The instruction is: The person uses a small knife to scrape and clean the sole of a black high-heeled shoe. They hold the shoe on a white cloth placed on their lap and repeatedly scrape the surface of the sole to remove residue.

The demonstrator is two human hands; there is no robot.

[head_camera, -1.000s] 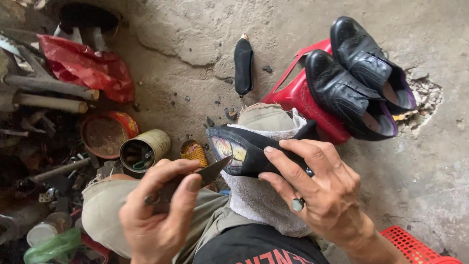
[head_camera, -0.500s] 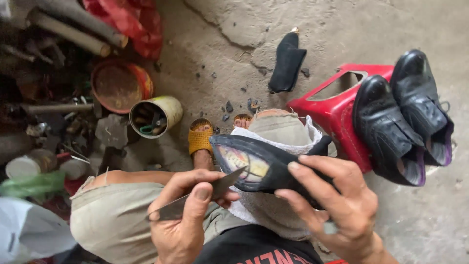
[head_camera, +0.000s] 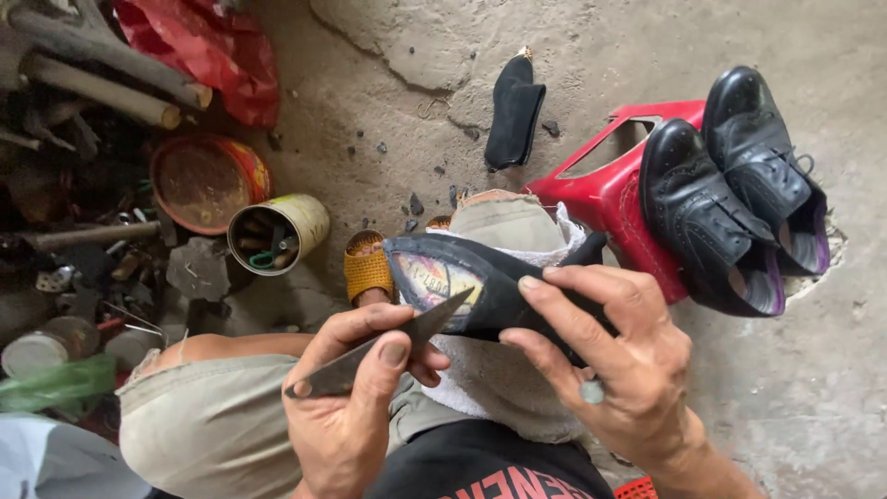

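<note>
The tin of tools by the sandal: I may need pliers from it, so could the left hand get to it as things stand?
Probably not at once: the left hand grips a knife against the shoe sole. The tin lies open-mouthed beyond the knee, nothing blocking it.

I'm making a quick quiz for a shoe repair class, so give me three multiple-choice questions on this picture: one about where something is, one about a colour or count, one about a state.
1. Where do the two black shoes rest?
A. on the red stool
B. inside the tin can
C. on the person's lap

2. What colour is the bag at the top left?
A. blue
B. red
C. white

3. How is the knife held?
A. lying loose on the floor
B. gripped in the left hand, tip on the shoe sole
C. stuck in the tin can

Answers:
1 A, both shoes lie across the stool's top.
2 B, the crumpled bag is plainly red.
3 B, the left hand's fingers wrap the blade while the right hand steadies the sole.
</note>
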